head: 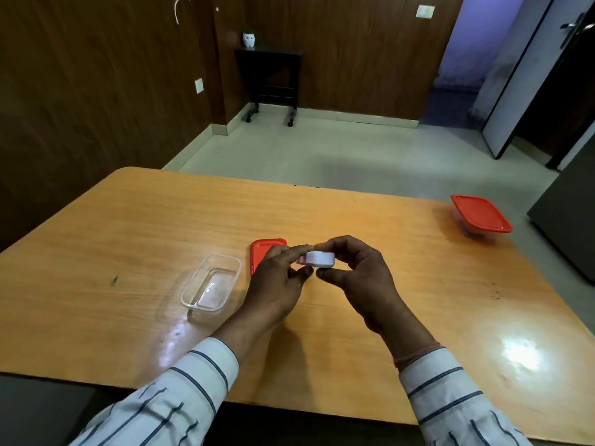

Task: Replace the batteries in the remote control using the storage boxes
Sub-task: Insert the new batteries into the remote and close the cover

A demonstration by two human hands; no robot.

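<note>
A small white remote control [320, 259] is held above the middle of the wooden table [128, 220], seen end-on. My right hand [357, 278] grips it from the right, thumb below and fingers on top. My left hand [277, 284] pinches its left end. An open clear storage box [211, 286] stands to the left of my hands. Its red lid [262, 252] lies flat behind my left hand, partly hidden. A second box with a red lid on it [481, 214] sits at the table's far right. No batteries are visible.
The table's far edge runs just behind the lid, with tiled floor beyond. A dark cabinet [570, 226] stands close to the table's right side. A small black side table [270, 75] is against the back wall.
</note>
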